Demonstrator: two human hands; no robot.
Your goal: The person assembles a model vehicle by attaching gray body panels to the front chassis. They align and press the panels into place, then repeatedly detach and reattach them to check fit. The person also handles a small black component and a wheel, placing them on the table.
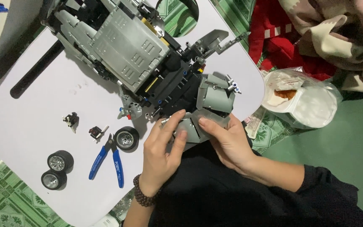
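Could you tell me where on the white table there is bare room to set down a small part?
Bare table lies left of the small black pieces, below the black bar, and between the pliers and left hand. It is crowded around the model car, both hands and the wheels.

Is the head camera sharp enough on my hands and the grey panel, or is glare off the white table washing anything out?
Head view: left hand, right hand and the grey panel look sharp; lighting is even and soft, with faint shadows under the wheels; the white table is bright but shows no blown-out glare.
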